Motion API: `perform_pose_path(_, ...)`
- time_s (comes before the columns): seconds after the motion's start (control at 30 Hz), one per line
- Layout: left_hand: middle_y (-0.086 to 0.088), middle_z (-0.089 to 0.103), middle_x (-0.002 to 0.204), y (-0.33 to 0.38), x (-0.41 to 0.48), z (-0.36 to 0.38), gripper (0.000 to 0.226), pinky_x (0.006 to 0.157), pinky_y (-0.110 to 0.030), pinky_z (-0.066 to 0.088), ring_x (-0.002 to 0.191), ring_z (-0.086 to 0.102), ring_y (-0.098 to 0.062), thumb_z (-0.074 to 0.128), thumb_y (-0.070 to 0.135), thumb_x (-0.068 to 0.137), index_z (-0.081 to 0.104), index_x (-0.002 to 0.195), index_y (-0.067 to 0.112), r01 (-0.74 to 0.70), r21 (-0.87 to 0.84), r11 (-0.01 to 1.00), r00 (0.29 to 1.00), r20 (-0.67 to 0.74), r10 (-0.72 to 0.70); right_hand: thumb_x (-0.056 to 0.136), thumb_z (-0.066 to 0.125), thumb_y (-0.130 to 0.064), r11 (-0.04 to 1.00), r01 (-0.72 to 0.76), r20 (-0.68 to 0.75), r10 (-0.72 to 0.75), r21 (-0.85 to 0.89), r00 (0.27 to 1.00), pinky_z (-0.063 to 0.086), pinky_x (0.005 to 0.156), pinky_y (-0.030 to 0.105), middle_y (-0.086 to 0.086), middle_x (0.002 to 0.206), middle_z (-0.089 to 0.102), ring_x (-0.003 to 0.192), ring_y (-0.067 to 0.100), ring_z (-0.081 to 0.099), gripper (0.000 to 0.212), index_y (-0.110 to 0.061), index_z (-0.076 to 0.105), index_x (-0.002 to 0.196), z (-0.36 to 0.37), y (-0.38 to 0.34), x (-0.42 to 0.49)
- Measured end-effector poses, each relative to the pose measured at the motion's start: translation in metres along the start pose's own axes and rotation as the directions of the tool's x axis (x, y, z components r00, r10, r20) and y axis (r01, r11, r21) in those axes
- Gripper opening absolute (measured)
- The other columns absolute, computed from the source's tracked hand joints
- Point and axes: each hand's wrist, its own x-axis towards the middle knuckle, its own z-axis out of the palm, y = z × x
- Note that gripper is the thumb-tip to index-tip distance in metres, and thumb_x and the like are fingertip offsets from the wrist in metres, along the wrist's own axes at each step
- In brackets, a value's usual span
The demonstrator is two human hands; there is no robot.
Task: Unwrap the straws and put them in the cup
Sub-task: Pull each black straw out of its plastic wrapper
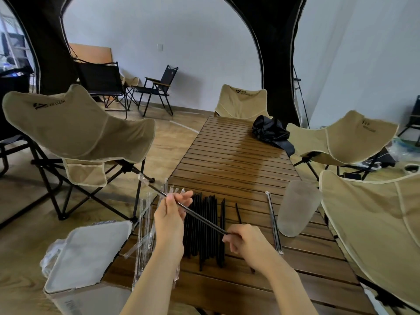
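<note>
Pinches one black straw [204, 220] w/ both hands, held in air over near-left part of bench [227, 155]. L hand [169, 214]: thumb + fingers [185, 196] pressed together on it abt mid-length. R hand [244, 242]: fingers curled, pinching near-right tip. Slants from near right up to far left, w/ clear wrapper [142, 179] on far-left end, out past bench edge.

Below hands, flat on bench: pile of bare straws [204, 237], side by side, pointing near-far. Left of pile, at bench edge: empty wrappers [145, 223]. Right of pile: wrapped straw [273, 223], then frosted cup [295, 208] just beside it, standing. Cup contents: can't tell.

Elsewhere: black bag [271, 131] at far right of bench; grey-lidded bin [91, 253] near left on floor; beige camp chairs [75, 123] around.
</note>
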Motion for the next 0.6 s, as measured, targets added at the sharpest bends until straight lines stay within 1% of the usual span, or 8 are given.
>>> perform_pose_path(0.07,0.006,0.074,0.095,0.002,0.003,-0.001,0.032,0.097,-0.038,0.043,0.1,0.066,-0.013,0.035,0.028,0.103,0.054,0.077,0.021,0.094,-0.116,0.989,0.995,-0.033,-0.098,0.096,0.047,-0.021,0.999,0.019,-0.023,-0.018,0.027,1.0,0.05,0.067,0.027,-0.004,0.057,0.056,0.055,0.004,0.053,0.03,-0.031,0.058,0.071,-0.004,-0.001,-0.002)
perform_pose_path(0.17,0.006,0.073,0.098,0.004,0.003,0.002,0.035,0.092,-0.035,0.043,0.104,0.064,-0.011,0.033,0.032,0.103,0.047,0.072,0.024,0.167,-0.2,0.965,0.983,-0.036,-0.178,0.096,0.046,-0.017,0.998,0.057,-0.067,-0.054,0.033,0.996,0.047,0.06,0.023,-0.007,0.054,0.053,0.053,0.004,0.05,0.029,-0.028,0.06,0.073,-0.007,-0.006,-0.005)
perform_pose_path(0.27,0.006,0.071,0.099,0.005,0.002,0.007,0.036,0.086,-0.033,0.043,0.106,0.063,-0.011,0.031,0.035,0.103,0.045,0.072,0.025,0.164,-0.229,0.96,0.982,-0.055,-0.181,0.097,0.045,-0.016,0.993,0.109,-0.102,-0.105,0.04,0.989,0.046,0.059,0.021,-0.006,0.056,0.054,0.055,0.006,0.052,0.027,-0.026,0.06,0.077,-0.009,-0.011,-0.007)
perform_pose_path(0.37,0.01,0.069,0.084,0.005,-0.001,0.013,0.038,0.085,-0.035,0.042,0.106,0.061,-0.014,0.031,0.035,0.103,0.045,0.069,0.026,0.143,-0.204,0.969,0.984,-0.079,-0.162,0.096,0.047,-0.016,0.987,0.158,-0.104,-0.154,0.027,0.983,0.045,0.06,0.019,-0.009,0.058,0.052,0.055,0.005,0.051,0.023,-0.024,0.061,0.081,-0.007,-0.018,-0.006)
perform_pose_path(0.43,0.01,0.066,0.079,0.005,-0.006,0.017,0.039,0.084,-0.035,0.042,0.106,0.06,-0.016,0.03,0.035,0.103,0.044,0.068,0.026,0.133,-0.192,0.972,0.987,-0.066,-0.148,0.096,0.048,-0.016,0.984,0.176,-0.119,-0.173,0.014,0.978,0.044,0.059,0.018,-0.011,0.057,0.051,0.054,0.004,0.051,0.021,-0.025,0.06,0.081,-0.003,-0.021,-0.005)
perform_pose_path(0.53,0.008,0.064,0.077,0.004,-0.013,0.025,0.037,0.079,-0.034,0.043,0.099,0.061,-0.016,0.03,0.031,0.104,0.045,0.07,0.025,0.122,-0.17,0.978,0.99,-0.051,-0.132,0.095,0.049,-0.014,0.987,0.158,-0.181,-0.152,0.019,0.972,0.046,0.058,0.018,-0.01,0.059,0.052,0.054,0.004,0.053,0.028,-0.032,0.055,0.074,-0.005,-0.021,-0.002)
perform_pose_path(0.6,0.008,0.064,0.075,0.002,-0.015,0.029,0.036,0.08,-0.035,0.043,0.096,0.061,-0.016,0.03,0.031,0.104,0.045,0.072,0.024,0.124,-0.149,0.981,0.991,-0.033,-0.13,0.095,0.049,-0.016,0.989,0.145,-0.181,-0.139,0.017,0.974,0.048,0.062,0.019,-0.009,0.061,0.053,0.058,0.005,0.055,0.033,-0.037,0.05,0.07,-0.007,-0.021,-0.002)
